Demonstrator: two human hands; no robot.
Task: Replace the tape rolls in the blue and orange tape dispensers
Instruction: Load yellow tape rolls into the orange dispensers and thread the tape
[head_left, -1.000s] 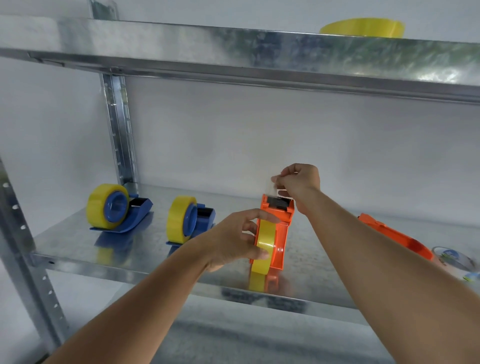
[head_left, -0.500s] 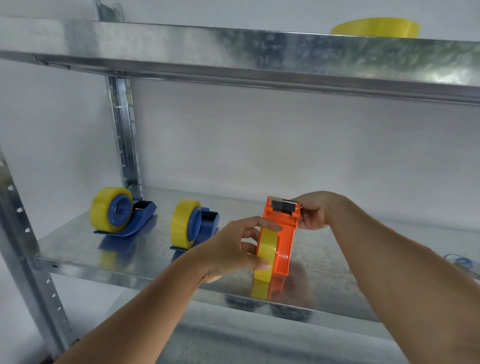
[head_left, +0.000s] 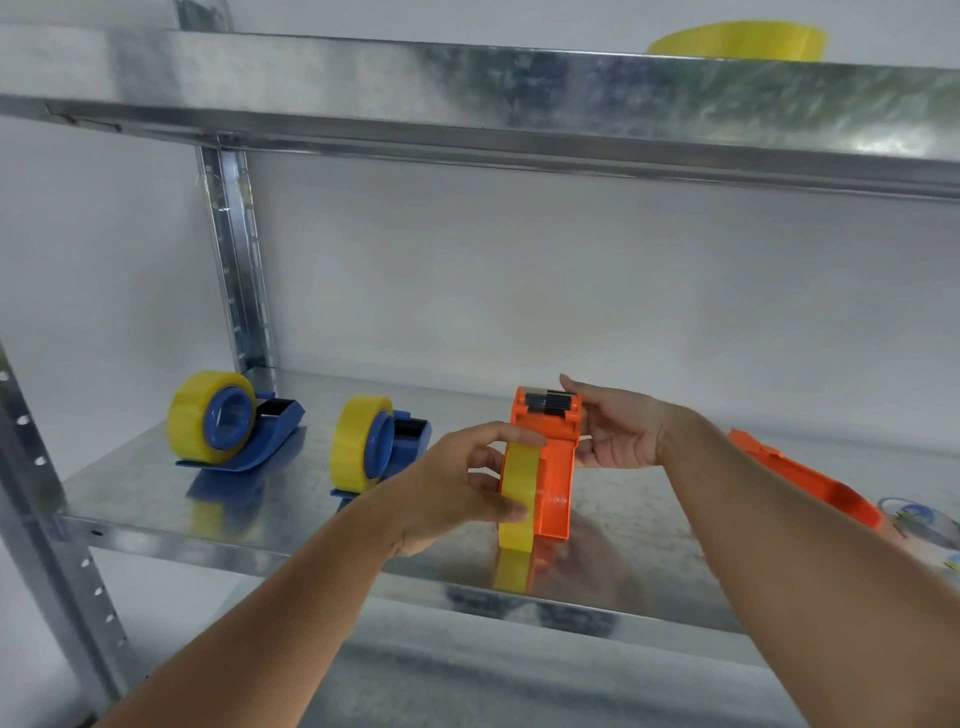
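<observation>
An orange tape dispenser (head_left: 556, 467) stands on the metal shelf (head_left: 156, 499) with a yellow tape roll (head_left: 517, 499) mounted on its near side. My left hand (head_left: 452, 488) grips that roll from the left, thumb on top. My right hand (head_left: 618, 428) holds the dispenser's cutter end from the right, fingers around the orange head. Two blue dispensers (head_left: 236, 421) (head_left: 382, 441) with yellow rolls stand at the left. A second orange dispenser (head_left: 800, 478) lies at the right, behind my right forearm.
A spare yellow tape roll (head_left: 737, 44) lies on the upper shelf (head_left: 467, 88). A clear, nearly used roll (head_left: 914, 519) sits at the far right of the shelf. A perforated metal upright (head_left: 236, 260) stands at the back left.
My right hand came down from pinching the tape end above the cutter and now holds the dispenser's head from the side. My left hand stays on the roll.
</observation>
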